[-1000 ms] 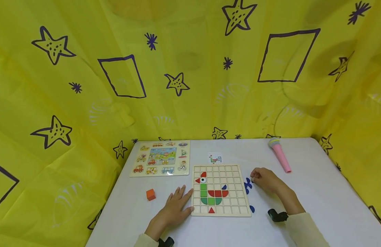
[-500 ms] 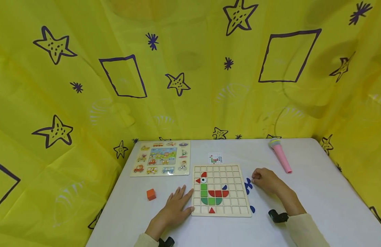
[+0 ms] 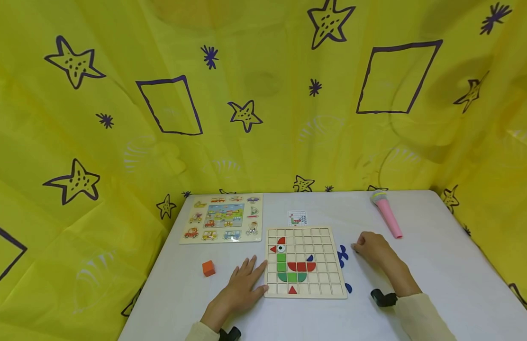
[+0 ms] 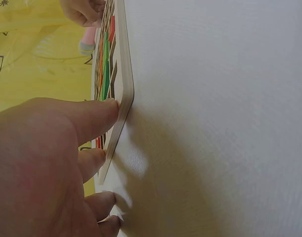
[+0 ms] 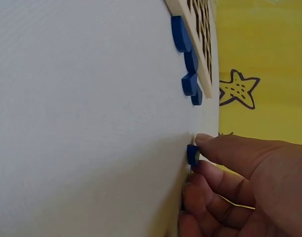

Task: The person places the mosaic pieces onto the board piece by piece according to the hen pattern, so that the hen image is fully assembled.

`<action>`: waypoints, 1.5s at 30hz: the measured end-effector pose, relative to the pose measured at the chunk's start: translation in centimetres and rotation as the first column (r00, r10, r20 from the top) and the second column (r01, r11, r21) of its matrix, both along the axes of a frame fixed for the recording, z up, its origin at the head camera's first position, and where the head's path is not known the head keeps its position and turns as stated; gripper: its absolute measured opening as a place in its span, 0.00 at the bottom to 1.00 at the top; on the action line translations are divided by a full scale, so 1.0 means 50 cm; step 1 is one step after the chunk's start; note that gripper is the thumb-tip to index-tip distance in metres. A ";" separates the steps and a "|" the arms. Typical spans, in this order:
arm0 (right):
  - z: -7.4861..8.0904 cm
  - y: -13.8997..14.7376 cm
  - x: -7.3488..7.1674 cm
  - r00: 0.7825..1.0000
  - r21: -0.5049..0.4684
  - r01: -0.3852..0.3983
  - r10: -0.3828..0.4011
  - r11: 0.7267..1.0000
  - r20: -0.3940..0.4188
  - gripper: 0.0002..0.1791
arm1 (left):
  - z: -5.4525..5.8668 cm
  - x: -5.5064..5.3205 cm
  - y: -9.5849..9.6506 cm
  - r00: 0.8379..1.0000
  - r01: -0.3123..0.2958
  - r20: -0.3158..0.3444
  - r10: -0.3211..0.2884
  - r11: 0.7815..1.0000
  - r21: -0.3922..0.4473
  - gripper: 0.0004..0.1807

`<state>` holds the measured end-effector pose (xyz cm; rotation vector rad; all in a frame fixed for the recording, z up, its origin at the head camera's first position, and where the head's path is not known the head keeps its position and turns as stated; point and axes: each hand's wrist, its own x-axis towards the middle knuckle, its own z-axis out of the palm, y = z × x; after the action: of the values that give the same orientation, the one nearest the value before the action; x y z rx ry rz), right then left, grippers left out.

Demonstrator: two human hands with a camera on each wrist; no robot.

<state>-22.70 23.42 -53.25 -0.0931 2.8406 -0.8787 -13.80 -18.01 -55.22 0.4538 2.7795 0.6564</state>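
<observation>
A wooden grid board [image 3: 323, 284] lies on the table, its red, green, white and blue pieces laid out like a bird. My left hand [image 3: 245, 286] rests flat with spread fingers at the board's left edge; in the left wrist view its thumb [image 4: 99, 118] touches the rim. Right of the board, my right hand [image 3: 374, 248] pinches a small blue block [image 5: 192, 154] between thumb and forefinger, low over the table. Several loose blue pieces [image 3: 342, 255] lie between that hand and the board's right edge. One more blue piece [image 3: 348, 288] sits by the lower right corner.
Behind the board lies a small pattern card [image 3: 297, 218] showing a bird. A vehicle picture puzzle [image 3: 257, 237] is at the back left, with an orange cube [image 3: 208, 268] in front of it. A pink toy microphone [image 3: 389, 215] lies at the back right. Yellow curtain surrounds the table.
My right hand has shifted slightly right, away from the loose blue pieces, with the blue block in its fingers. My left hand has stayed in place.
</observation>
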 end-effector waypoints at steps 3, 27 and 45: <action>0.003 0.002 0.003 0.999 0.007 0.030 -0.030 1.000 0.027 0.13 | 0.000 0.000 0.000 1.000 0.002 -0.004 -0.002 1.000 0.002 0.38; -0.004 0.009 0.013 0.995 -0.063 -0.101 0.099 0.993 -0.029 0.10 | 0.000 -0.001 -0.002 1.000 0.009 -0.011 -0.009 1.000 -0.001 0.38; 0.017 -0.071 0.009 0.999 -0.065 0.015 -0.017 0.998 -0.031 0.11 | 0.001 -0.001 0.000 1.000 0.004 0.006 -0.004 1.000 0.005 0.38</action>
<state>-22.27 19.85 -52.41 -0.0924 2.8458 -0.9808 -13.83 -18.00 -55.17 0.4570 2.7711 0.6624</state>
